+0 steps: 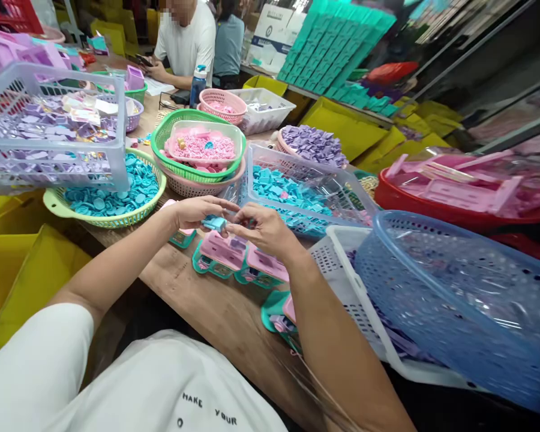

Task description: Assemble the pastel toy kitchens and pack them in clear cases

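My left hand (197, 212) and my right hand (263, 230) meet above the wooden table (207, 300), fingers pinched together on a small teal plastic piece (215, 224). Just below them lie pink-and-teal toy assemblies (222, 252), with another (266, 267) to the right and one (182, 237) partly under my left wrist. A clear basket of teal pieces (292, 192) stands right behind my hands. A pale green basket of round teal discs (117, 192) sits to the left.
A blue basket (454, 288) rests upside down on a white basket (342, 282) at my right. Further back stand a green basket with pink parts (198, 150), a lavender crate (49, 132) and a red tub (432, 207). Two people sit at the table's far end.
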Motion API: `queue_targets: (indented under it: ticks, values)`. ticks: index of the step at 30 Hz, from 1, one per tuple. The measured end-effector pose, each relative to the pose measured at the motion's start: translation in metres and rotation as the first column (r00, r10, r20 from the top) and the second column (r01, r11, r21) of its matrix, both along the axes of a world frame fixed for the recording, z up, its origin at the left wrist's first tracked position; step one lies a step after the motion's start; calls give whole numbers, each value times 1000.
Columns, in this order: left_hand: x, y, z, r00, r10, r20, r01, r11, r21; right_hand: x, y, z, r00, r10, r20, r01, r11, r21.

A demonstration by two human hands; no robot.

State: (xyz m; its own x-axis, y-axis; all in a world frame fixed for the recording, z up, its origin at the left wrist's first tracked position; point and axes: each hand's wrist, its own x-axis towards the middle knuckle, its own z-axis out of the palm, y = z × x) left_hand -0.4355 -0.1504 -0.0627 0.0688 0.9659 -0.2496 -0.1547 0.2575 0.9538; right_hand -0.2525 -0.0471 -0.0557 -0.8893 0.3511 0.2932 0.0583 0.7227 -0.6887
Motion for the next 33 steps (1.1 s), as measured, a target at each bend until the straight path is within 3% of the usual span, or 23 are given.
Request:
queue_targets:
  ticks: [3, 6, 9, 12, 16, 19, 22, 25, 30, 33]
  values:
    - [-2, 1, 2, 971, 58, -231, -26, 990, 138, -1, 5, -5, 996, -38, 82, 46, 994, -102]
    - [-2, 4, 4, 896, 28, -442, 85, 969, 233, -8, 9, -7, 983, -51, 174, 81, 982, -170]
    - [1, 7, 5, 830, -3, -558, 171, 953, 250, -18, 10, -7, 972, -27, 235, 74, 979, -192]
    - [3, 10, 6, 783, 92, -615, 108, 954, 281, -25, 11, -6, 976, -42, 215, 89, 973, -213]
    - [1, 8, 6, 699, 249, -671, -28, 946, 322, -18, 13, -9, 997, -48, 53, 60, 962, -265]
    - [0, 3, 5, 637, 188, -748, 2, 969, 246, -7, 11, -13, 999, -6, 53, 19, 970, -242]
    - [2, 1, 5, 499, 51, -865, 83, 991, 106, -2, 7, -15, 990, 10, 143, 13, 988, -157]
    - [5, 3, 9, 383, 21, -923, 99, 993, 64, -4, 4, -15, 980, -12, 197, 25, 998, -64]
    - [3, 9, 16, 348, -31, -937, 97, 995, 3, -9, 2, -15, 975, -71, 208, 67, 997, 28]
    - [-1, 7, 15, 363, -42, -931, 100, 995, -6, -8, 0, -16, 979, -37, 198, 39, 999, -6]
